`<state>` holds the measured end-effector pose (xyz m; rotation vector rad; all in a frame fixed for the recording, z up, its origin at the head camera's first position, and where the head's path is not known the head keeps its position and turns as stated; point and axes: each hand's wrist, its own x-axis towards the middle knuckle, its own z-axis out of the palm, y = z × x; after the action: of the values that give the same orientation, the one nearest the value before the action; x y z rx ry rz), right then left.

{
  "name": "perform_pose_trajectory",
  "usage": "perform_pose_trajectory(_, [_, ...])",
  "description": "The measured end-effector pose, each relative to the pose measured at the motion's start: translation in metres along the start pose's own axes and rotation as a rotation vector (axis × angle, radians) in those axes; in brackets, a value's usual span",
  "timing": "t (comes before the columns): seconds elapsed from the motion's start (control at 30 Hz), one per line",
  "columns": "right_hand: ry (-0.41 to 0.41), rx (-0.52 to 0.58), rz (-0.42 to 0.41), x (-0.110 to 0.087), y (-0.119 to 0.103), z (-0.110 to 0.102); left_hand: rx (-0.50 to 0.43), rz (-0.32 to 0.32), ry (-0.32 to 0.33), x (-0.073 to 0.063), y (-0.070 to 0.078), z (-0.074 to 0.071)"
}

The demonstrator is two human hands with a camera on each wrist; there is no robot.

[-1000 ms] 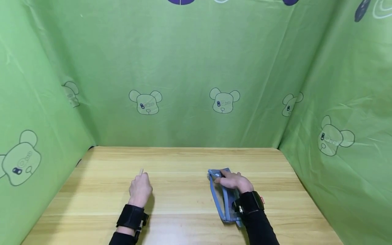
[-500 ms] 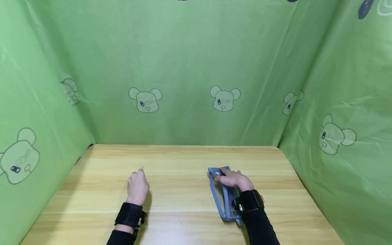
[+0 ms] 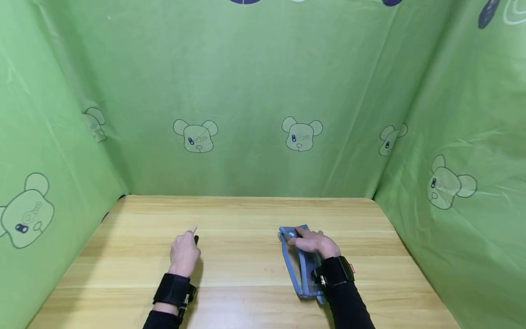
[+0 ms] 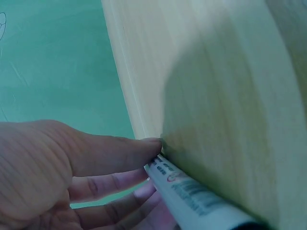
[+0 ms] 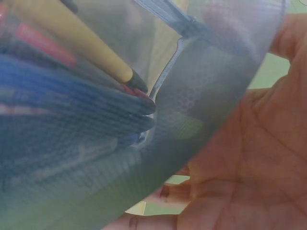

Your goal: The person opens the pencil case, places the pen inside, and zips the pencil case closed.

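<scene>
My left hand (image 3: 184, 252) is above the left part of the table. Between its thumb and fingers it pinches a white marker (image 4: 192, 201) with printed lettering, seen in the left wrist view. The marker's black end (image 3: 196, 239) shows at the hand's right side in the head view. On the right, my right hand (image 3: 315, 243) grips the far part of a blue-edged, see-through mesh pencil case (image 3: 303, 274). Through the mesh in the right wrist view appear a tan pen (image 5: 91, 40) with a dark tip and several dark blue pens (image 5: 72, 91).
A wooden table (image 3: 238, 265) spans the front. Green curtains (image 3: 246, 91) printed with bear faces enclose it at the back and both sides. A black strap (image 3: 174, 290) sits on the left wrist, another strap (image 3: 334, 270) on the right.
My left hand has shifted slightly left and turned, and the marker's black end has come into view beside it. The right hand and the pencil case have stayed put.
</scene>
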<state>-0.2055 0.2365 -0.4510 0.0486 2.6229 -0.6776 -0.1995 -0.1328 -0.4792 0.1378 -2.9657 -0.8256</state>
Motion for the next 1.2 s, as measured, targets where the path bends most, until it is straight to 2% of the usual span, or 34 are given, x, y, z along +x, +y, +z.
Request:
perform_pose_trajectory(0.23, [-0.003,0.002,0.007,0.000,0.000,0.001,-0.035,0.004,0.019,-0.002,0.001,-0.001])
perform_pose_trajectory(0.43, [-0.001,-0.003,0.004,0.000,-0.001,0.000,-0.106,-0.033,-0.008,-0.002,0.006,-0.001])
perform_pose_trajectory(0.63, [0.002,-0.007,0.006,0.000,-0.001,0.001,-0.165,0.009,-0.021,-0.003,0.015,-0.002])
perform_pose_trajectory(0.93, [0.003,-0.008,0.004,0.000,0.001,0.003,-0.263,-0.038,-0.106,-0.006,0.025,-0.004])
perform_pose_trajectory(1.2, [0.004,-0.011,-0.006,0.001,0.001,0.002,-0.271,0.025,-0.112,-0.010,0.036,-0.001])
